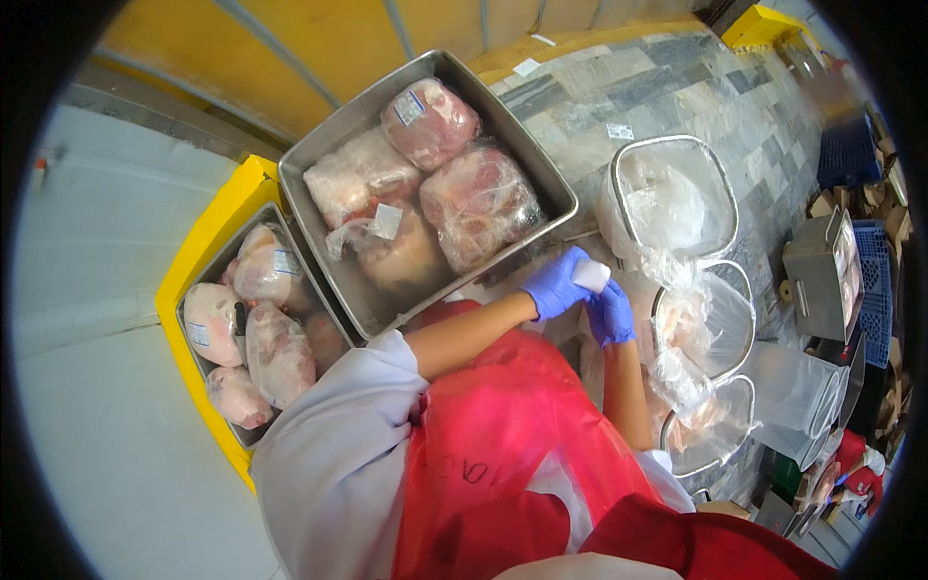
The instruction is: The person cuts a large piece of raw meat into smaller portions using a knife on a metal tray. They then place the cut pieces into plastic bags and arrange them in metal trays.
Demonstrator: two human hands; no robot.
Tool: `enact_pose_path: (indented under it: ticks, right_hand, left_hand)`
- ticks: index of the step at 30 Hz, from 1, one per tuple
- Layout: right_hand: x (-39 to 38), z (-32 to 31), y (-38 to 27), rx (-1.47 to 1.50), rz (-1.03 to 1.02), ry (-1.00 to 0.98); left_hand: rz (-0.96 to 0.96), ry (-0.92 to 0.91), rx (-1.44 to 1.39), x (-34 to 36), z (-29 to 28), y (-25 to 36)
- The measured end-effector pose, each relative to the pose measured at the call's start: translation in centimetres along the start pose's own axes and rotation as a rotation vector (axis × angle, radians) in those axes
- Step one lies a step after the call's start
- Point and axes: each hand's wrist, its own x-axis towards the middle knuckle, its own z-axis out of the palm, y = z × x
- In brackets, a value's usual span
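My left hand [558,284], in a blue glove, is closed around a small white object [592,275]. This object has a rounded end, and its kind I cannot make out. Just below it my right hand [611,314], also gloved in blue, is closed with its fingers against the object's lower end. Left of my hands stands a deep metal tub [430,72] holding several plastic-wrapped chunks of meat [480,208], some with labels. To the right of my hands is a metal-rimmed frame [737,275] lined with a clear plastic bag [681,300].
A second metal tub [333,307] with wrapped meat sits in a yellow frame [217,232] at left. More bag-lined frames [727,169] stand at right, one farther and one nearer. Crates, a tilted metal bin [814,275] and another person [858,464] are at far right.
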Motion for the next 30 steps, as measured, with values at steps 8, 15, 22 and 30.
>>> enact_pose_path:
  ticks: [8, 15, 22, 30]
  right_hand:
    - [1.8, 3.7, -0.9, -0.003, -0.073, 0.057]
    - [-3.9, 6.6, -4.5, -0.005, -0.216, 0.246]
    - [-9.3, 6.6, -0.7, 0.096, -0.261, 0.488]
    - [-12.9, 5.5, 1.6, 0.224, -0.389, 0.615]
  left_hand:
    - [-0.287, 0.034, -0.073, 1.5, -14.7, -12.3]
    - [-0.678, 0.165, 0.788, 2.4, -34.2, -30.9]
    - [-0.877, -0.093, 0.669, 4.0, -32.1, -37.7]
    - [-0.788, -0.018, 0.540, 5.5, -29.6, -34.2]
